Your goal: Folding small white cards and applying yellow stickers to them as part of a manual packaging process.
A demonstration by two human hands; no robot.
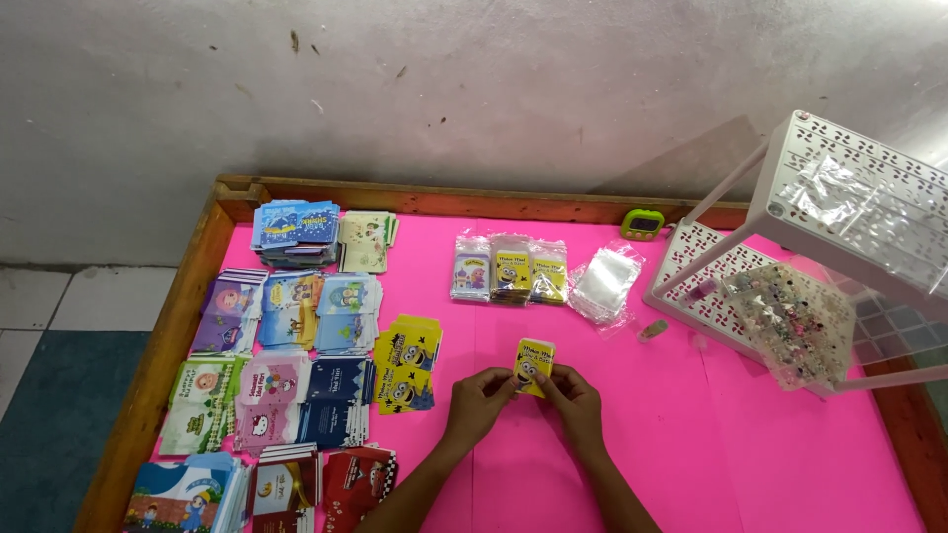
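Both my hands hold a small yellow cartoon envelope (534, 364) above the pink table (691, 444). My left hand (478, 400) grips its left side and my right hand (573, 397) grips its right side, fingers pinched on its edges. To the left lies a loose pile of the same yellow envelopes (406, 361). Beyond my hands, three clear-bagged packs of envelopes (510, 268) stand in a row, with a stack of empty clear plastic bags (604, 283) beside them.
Several stacks of colourful printed envelopes (286, 326) cover the table's left part. A white perforated plastic rack (790, 266) stands at the right, with a bag of small beads (790, 321) on its lower shelf. A green timer (643, 224) sits by the wooden rim (168, 336).
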